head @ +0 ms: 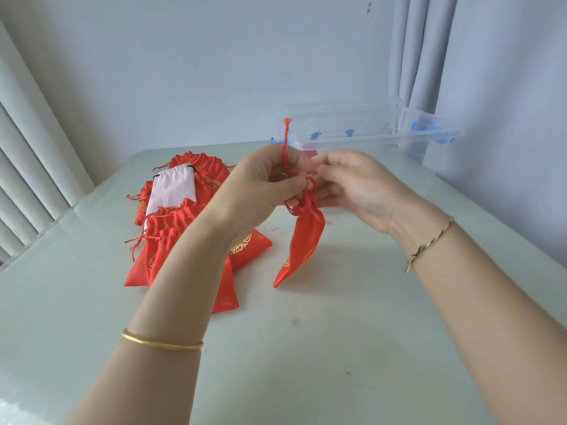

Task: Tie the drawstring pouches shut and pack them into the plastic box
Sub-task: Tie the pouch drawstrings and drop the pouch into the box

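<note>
A red drawstring pouch (pixel 302 240) with gold print hangs above the table, its neck gathered. My left hand (pixel 260 184) pinches its red drawstring (pixel 285 139), and one end sticks straight up. My right hand (pixel 352 185) pinches the string at the pouch's neck from the other side. A pile of red pouches (pixel 171 228) lies on the table to the left, with a white pouch (pixel 173 190) on top. The clear plastic box (pixel 368 130) stands open at the back right, behind my hands.
The pale table (pixel 306 348) runs to a wall at the back. Curtains hang at the far left and at the right behind the box. Blue clips (pixel 429 128) show on the box. A gold bangle is on my left wrist, a cord bracelet on my right.
</note>
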A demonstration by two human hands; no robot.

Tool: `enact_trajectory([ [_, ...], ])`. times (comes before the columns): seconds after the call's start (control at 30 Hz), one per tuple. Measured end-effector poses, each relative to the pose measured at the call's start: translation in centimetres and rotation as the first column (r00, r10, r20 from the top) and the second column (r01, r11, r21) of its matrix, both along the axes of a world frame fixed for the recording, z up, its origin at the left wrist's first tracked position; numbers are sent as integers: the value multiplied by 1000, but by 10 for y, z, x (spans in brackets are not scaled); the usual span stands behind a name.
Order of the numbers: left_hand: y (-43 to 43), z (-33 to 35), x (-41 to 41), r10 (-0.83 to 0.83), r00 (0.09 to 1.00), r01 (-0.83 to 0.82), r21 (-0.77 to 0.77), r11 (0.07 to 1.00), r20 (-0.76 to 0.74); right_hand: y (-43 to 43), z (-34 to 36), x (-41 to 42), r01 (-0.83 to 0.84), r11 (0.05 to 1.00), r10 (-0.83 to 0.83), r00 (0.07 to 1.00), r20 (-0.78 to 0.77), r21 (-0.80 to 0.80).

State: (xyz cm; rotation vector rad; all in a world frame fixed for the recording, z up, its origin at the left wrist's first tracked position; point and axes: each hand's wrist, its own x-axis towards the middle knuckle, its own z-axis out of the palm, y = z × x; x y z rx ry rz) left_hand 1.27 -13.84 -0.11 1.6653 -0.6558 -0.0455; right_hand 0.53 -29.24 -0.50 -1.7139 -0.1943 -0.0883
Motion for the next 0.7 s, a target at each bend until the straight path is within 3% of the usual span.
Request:
enact_trajectory([
  [0.13, -6, -5, 4, 135, 906, -212, 154, 965, 401, 5, -8, 2, -95, 994, 99, 991, -90, 52],
  [0.27, -7, -13, 7, 230, 789, -346, 102, 933, 570, 1, -7, 2, -185, 968, 213, 963, -168, 169],
  [0.43, -6, -15, 7, 298, 741, -399, 38, 916, 601, 1, -10, 3, -269, 947, 302, 933, -197, 176],
  [0.7, 2, -15, 13, 362, 824, -415, 28, 910, 436, -2, -6, 4, 27, 996, -21, 997, -72, 87],
])
